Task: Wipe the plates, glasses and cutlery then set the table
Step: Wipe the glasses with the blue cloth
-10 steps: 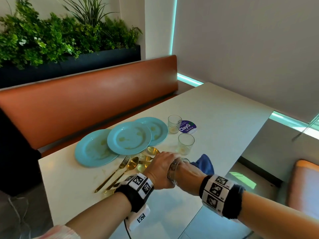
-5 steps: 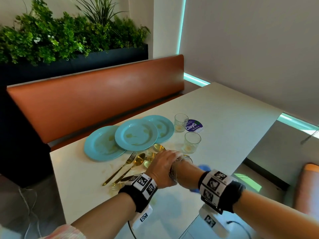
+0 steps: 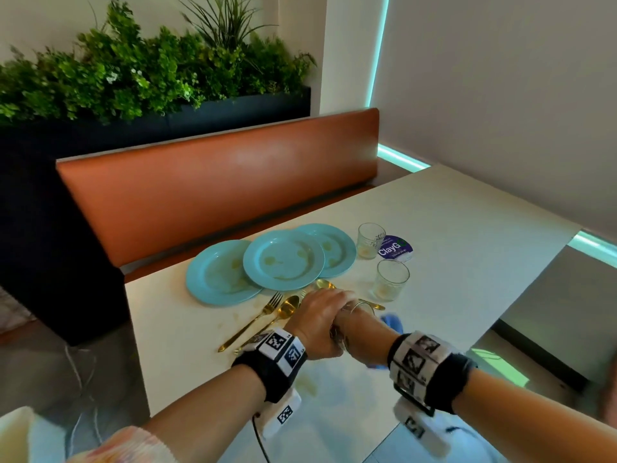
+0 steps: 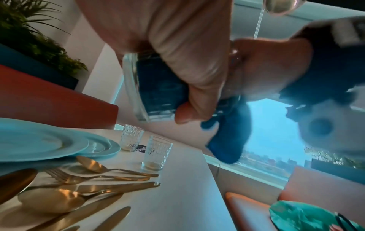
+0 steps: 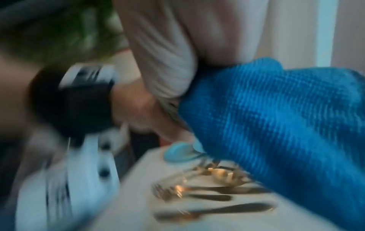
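Note:
My left hand (image 3: 317,315) grips a clear glass (image 4: 138,87) held on its side just above the gold cutlery (image 3: 267,312). My right hand (image 3: 360,329) meets it at the glass's mouth and holds a blue cloth (image 4: 227,137), part of which is pushed inside the glass. The cloth's free end (image 3: 392,320) hangs past the right hand. Three soiled light-blue plates (image 3: 283,259) overlap on the white table (image 3: 450,228). Two more glasses (image 3: 390,279) with residue at the bottom stand to their right. The right wrist view is blurred.
A round purple coaster (image 3: 395,250) lies beside the far glass (image 3: 370,240). An orange bench (image 3: 217,182) runs behind the table, backed by a dark planter with greenery (image 3: 150,78). The table's right edge (image 3: 521,302) drops to the floor.
Both hands stay joined on the glass over the cutlery. The right wrist has turned, and less of the blue cloth now shows beyond the right hand.

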Demonstrator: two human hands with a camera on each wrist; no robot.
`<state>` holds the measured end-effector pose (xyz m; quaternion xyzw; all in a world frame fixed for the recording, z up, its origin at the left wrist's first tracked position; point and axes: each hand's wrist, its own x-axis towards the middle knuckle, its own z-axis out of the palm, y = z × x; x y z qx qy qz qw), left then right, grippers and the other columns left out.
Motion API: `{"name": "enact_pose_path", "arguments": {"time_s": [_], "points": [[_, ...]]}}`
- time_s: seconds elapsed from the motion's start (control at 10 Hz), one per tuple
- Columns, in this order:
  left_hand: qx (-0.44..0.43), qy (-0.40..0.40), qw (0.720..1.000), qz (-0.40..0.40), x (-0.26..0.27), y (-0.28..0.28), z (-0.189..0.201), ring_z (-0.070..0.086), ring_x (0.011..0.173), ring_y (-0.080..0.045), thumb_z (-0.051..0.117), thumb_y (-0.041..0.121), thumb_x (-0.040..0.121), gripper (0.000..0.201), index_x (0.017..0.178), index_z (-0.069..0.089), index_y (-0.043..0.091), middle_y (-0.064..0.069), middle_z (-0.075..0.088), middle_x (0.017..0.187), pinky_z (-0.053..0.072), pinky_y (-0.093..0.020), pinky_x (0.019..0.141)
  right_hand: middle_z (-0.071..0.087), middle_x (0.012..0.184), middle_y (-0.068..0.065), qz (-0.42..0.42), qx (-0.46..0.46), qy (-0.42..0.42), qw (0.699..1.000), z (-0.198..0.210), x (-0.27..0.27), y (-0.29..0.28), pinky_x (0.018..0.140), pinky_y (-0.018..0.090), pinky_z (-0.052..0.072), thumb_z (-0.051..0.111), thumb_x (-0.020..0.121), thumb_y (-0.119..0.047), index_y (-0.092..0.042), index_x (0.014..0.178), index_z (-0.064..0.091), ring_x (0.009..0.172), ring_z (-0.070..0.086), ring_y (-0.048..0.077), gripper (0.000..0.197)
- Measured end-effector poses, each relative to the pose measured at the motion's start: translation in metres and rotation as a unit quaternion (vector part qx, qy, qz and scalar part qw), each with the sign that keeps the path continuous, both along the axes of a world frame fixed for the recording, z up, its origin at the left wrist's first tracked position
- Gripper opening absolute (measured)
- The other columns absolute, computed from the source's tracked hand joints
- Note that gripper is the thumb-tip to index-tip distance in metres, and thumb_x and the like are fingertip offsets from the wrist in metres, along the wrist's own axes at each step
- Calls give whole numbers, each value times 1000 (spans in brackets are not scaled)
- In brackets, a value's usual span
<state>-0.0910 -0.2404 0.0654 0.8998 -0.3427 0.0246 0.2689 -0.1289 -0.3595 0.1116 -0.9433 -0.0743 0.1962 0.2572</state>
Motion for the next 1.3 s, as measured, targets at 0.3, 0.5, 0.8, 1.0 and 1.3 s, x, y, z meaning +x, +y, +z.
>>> {"name": "enact_pose_path", "arguments": {"time_s": [0.3, 0.5, 0.8, 1.0, 1.3], "points": [[-30, -101, 994, 40, 2, 8, -14, 57, 100, -17, 74, 33, 57, 66, 118, 54, 18, 4, 62, 109, 44, -34, 94, 64, 52, -10, -212, 386, 188, 878, 8, 12, 3, 49, 17, 50, 39, 96, -2, -14, 80, 54, 48, 60, 3, 25], [48, 134, 990, 26, -2, 18, 8, 51, 117, -18, 86, 17, 53, 94, 134, 40, 29, 2, 54, 129, 46, -30, 97, 61, 118, 20, -131, 159, 146, 968, -2, 12, 16, 57, 12, 25, 48, 90, 3, -23, 68, 48, 109, 55, 38, 35], [-52, -34, 992, 106, -1, 41, -30, 62, 107, -22, 80, 19, 61, 68, 121, 47, 23, -2, 66, 110, 29, -56, 110, 66, 62, 5, -247, 451, 237, 824, -14, 24, 40, 60, 24, 54, 34, 96, 0, -7, 73, 64, 56, 63, 14, 39], [-86, 144, 948, 272, 7, 100, -35, 37, 136, -15, 70, 39, 66, 86, 141, 31, 19, 3, 42, 142, 3, -46, 119, 63, 71, 7, -214, 454, 197, 842, 5, 42, 57, 47, 20, 47, 47, 95, -10, -6, 83, 63, 52, 59, 11, 21], [-187, 170, 847, 467, 6, 193, -68, 56, 117, -29, 89, 35, 41, 92, 123, 53, 13, -8, 61, 123, 44, -40, 101, 62, 82, 10, -242, 464, 196, 829, -3, 77, 60, 55, 27, 48, 45, 97, -15, -9, 95, 62, 66, 57, 18, 18]]}}
